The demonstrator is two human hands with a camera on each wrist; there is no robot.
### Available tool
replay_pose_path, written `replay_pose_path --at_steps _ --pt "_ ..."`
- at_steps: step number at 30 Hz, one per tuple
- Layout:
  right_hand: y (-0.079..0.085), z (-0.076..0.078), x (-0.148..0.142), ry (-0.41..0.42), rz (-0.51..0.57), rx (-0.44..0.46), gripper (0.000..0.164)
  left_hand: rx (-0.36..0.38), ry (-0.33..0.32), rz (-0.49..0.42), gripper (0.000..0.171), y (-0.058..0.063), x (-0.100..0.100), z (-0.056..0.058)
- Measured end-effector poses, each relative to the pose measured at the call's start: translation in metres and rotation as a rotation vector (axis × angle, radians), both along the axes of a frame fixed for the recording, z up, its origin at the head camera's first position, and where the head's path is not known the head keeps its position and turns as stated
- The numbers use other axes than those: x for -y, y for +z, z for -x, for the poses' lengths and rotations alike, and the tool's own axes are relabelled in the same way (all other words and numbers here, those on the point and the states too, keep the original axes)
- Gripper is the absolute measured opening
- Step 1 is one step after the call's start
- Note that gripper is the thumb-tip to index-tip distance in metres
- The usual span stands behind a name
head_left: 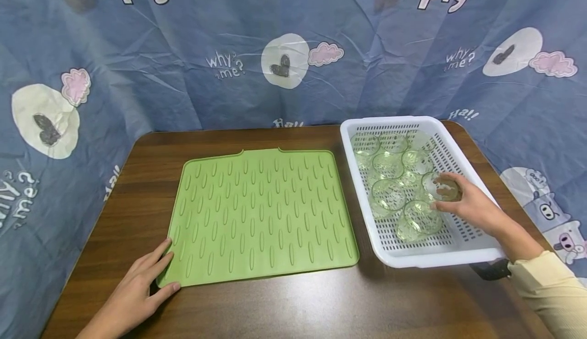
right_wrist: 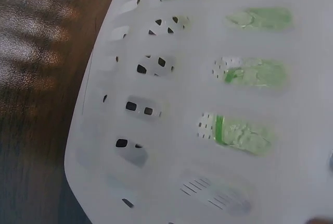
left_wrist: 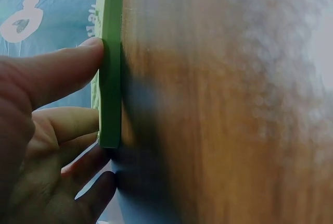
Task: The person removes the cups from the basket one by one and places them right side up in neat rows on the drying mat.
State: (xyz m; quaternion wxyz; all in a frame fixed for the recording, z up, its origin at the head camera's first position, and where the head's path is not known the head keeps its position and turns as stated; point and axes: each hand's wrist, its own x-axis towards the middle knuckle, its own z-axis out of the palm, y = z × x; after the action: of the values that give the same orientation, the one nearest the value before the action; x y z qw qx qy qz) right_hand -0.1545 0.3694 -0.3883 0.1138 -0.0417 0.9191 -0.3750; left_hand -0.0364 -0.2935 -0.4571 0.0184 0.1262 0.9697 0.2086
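Observation:
My left hand [head_left: 137, 283] rests at the near left corner of a green ridged drying mat [head_left: 261, 216], fingers spread along its edge. In the left wrist view, the thumb [left_wrist: 78, 67] touches the mat's rim [left_wrist: 110, 88]. Over at the white slotted basket [head_left: 481, 255], my right hand [head_left: 472, 204] grips a clear, green-tinted glass [head_left: 433, 190] near the basket's right side, thumb and fingers around its rim. Several similar glasses, among them a near one [head_left: 419, 222], stand together beside it. The basket wall [right_wrist: 177, 104] hides most of the right hand in the right wrist view.
Both the mat and the basket lie on a dark brown wooden table [head_left: 293, 303], the basket at the right. A blue printed cloth [head_left: 229, 74] hangs behind and along the sides. Dark wristband gear [head_left: 492, 269] sits by the right wrist, close to the basket's near rim.

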Motion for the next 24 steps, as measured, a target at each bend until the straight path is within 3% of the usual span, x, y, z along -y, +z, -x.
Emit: replay_pose_path --at_steps 9,15,24 --pt "0.004 -0.003 0.001 -0.058 -0.002 -0.086 0.077 0.002 0.005 0.007 0.072 0.0 0.0 0.002" --pt "0.018 -0.011 -0.008 -0.086 -0.026 -0.15 0.075 -0.027 -0.016 0.008 0.07 -0.004 -0.002 0.002" --pt "0.03 -0.011 -0.013 -0.068 0.018 -0.203 0.077 -0.031 -0.001 0.004 0.071 -0.003 0.001 0.0"
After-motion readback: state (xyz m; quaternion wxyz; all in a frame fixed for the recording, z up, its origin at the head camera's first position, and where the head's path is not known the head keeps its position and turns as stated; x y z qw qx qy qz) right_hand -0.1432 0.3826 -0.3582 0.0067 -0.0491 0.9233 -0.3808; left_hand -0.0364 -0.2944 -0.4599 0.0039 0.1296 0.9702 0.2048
